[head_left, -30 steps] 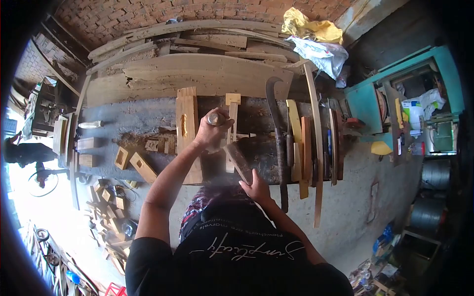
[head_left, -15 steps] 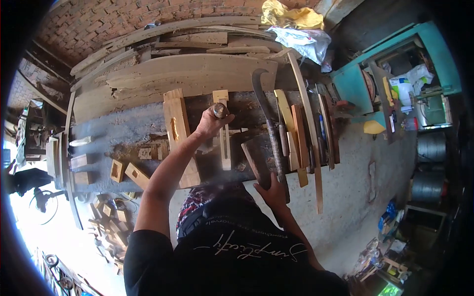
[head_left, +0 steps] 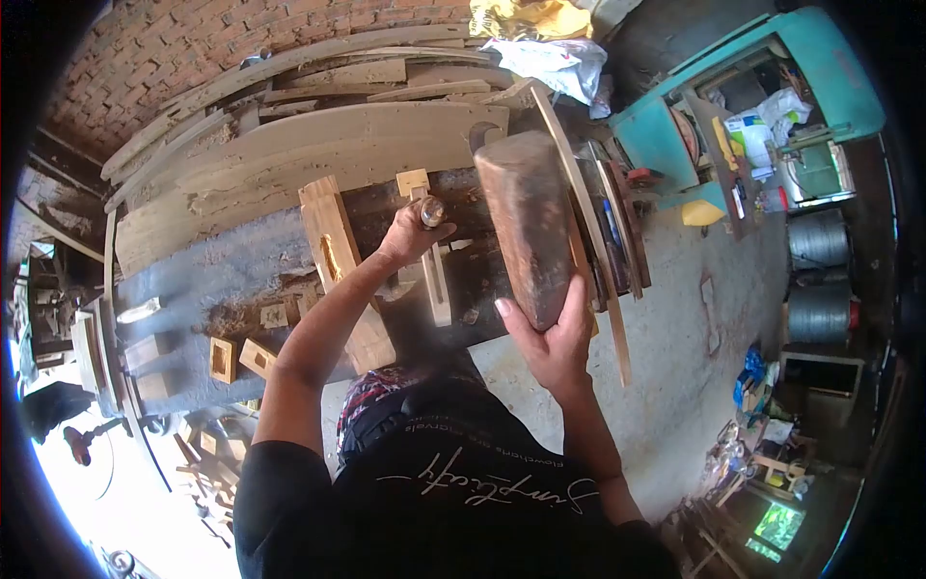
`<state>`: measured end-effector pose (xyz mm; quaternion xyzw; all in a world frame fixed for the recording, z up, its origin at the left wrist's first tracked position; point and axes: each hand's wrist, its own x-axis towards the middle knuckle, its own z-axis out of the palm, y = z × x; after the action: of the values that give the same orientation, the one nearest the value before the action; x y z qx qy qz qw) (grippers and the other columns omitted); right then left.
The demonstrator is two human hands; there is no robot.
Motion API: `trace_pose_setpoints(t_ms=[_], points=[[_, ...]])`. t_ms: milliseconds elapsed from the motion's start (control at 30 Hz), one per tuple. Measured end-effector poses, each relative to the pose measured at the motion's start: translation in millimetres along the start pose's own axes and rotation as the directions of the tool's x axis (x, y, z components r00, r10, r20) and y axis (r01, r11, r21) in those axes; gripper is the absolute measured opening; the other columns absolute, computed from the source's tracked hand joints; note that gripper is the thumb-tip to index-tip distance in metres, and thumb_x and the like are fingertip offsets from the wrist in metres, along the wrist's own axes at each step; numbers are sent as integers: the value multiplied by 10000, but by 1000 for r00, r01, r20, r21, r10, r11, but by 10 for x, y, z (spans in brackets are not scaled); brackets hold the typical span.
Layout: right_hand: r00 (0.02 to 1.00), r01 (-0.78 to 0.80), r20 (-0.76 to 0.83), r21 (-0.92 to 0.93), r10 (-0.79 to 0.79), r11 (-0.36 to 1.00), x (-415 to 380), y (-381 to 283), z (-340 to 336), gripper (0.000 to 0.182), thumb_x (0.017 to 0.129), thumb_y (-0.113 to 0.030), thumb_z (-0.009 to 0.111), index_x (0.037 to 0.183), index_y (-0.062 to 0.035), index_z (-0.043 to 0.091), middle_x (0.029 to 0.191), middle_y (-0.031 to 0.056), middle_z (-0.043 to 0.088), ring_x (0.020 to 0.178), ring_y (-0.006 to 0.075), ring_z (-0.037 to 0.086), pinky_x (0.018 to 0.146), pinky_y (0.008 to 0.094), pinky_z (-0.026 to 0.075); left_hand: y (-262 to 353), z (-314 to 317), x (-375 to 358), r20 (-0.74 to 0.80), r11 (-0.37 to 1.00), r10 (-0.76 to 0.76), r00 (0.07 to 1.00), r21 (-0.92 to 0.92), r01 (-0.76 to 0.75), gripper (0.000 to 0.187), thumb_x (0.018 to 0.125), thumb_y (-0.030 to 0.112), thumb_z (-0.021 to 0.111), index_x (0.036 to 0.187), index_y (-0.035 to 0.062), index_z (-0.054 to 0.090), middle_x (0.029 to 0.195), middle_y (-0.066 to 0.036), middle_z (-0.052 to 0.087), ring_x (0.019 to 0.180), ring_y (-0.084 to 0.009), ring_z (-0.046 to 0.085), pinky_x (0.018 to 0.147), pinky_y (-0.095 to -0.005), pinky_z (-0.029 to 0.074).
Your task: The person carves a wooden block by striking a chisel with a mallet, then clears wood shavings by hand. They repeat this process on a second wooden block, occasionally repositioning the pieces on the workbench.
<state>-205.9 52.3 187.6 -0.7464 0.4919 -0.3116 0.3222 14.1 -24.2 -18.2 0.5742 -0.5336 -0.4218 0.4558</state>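
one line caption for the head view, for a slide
Left hand grips a chisel on a wood strip; right hand raises a wooden block.

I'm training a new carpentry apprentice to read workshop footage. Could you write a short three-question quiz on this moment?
1. True or false: the right hand holds a heavy wooden block raised above the workbench.
2. What does the left hand grip?
A. a saw
B. a chisel handle set upright on a narrow wooden piece
C. a paintbrush
3. Fill in: the wall behind the stacked planks is made of ____.

Key: 1 true; 2 B; 3 brick.
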Motion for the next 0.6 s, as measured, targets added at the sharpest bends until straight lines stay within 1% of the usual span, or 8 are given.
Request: trace_pose_setpoints(t_ms=[33, 67, 167, 233, 333, 433, 567, 600], points=[[993, 88, -88, 57, -82, 995, 4, -41, 41, 626, 818, -263, 752, 1247, 62, 433, 1089, 255, 599, 978, 391, 627, 845, 423, 492, -28, 13, 4, -41, 993, 120, 992, -7, -120, 308, 796, 219, 777, 978, 36, 608, 860, -50, 648, 773, -135, 572, 747, -321, 507], [983, 151, -108, -9, -151, 989, 21, 22, 118, 635, 805, -229, 764, 1257, 57, 422, 1088, 254, 592, 966, 396, 627, 827, 430, 499, -54, 4, 13, -44, 985, 142, 989, 108, -137, 316, 785, 144, 771, 1047, 48, 622, 929, -56, 682, 828, -130, 616, 785, -318, 523], [954, 5, 287, -311, 89, 950, 137, 659, 348, 666, 829, -325, 724, 1264, 75, 417, 1049, 316, 602, 962, 424, 629, 808, 450, 510, -114, -53, -2, 90, 983, 175, 980, -69, -169, 329, 784, 55, 744, 1090, 58, 622, 993, -51, 692, 877, -125, 637, 817, -314, 528], [963, 42, 264, -331, 50, 943, 202, 600, 310, 678, 840, -369, 700, 1265, 81, 423, 1005, 307, 628, 924, 435, 636, 785, 460, 515, 104, -103, 9, 92, 982, 163, 982, -107, -153, 343, 789, -8, 714, 1112, 64, 621, 1026, -38, 689, 909, -118, 640, 837, -307, 529], [994, 69, 99, -148, -55, 987, 246, 95, 136, 593, 828, -313, 733, 1205, 53, 455, 908, 251, 641, 830, 392, 663, 715, 427, 519, 73, -82, -22, 54, 1000, 12, 998, 13, -13, 357, 798, 106, 750, 1118, 46, 603, 973, -68, 672, 849, -144, 616, 810, -312, 516], [963, 224, -138, -81, -234, 971, 275, -107, 221, 550, 828, -315, 735, 1168, 26, 469, 965, 236, 629, 827, 378, 662, 688, 429, 516, -16, -22, 3, -1, 998, 67, 998, -2, -67, 374, 799, 147, 760, 1121, 47, 598, 979, -79, 665, 854, -153, 608, 816, -319, 511], [997, 75, 27, -258, -70, 963, 177, 575, 452, 580, 832, -370, 714, 1186, 22, 475, 1004, 247, 632, 866, 388, 659, 727, 436, 531, -25, -39, -14, 53, 986, 167, 985, -33, -166, 384, 804, 154, 761, 1137, 55, 600, 982, -64, 668, 866, -140, 608, 825, -318, 512], [998, 48, 55, -310, -33, 950, 221, 554, 467, 588, 830, -382, 711, 1186, 27, 484, 1016, 258, 633, 873, 396, 658, 729, 437, 538, 45, -56, -45, 55, 997, 76, 996, 5, -77, 380, 807, 155, 761, 1136, 55, 599, 959, -54, 669, 863, -131, 607, 822, -314, 514]])
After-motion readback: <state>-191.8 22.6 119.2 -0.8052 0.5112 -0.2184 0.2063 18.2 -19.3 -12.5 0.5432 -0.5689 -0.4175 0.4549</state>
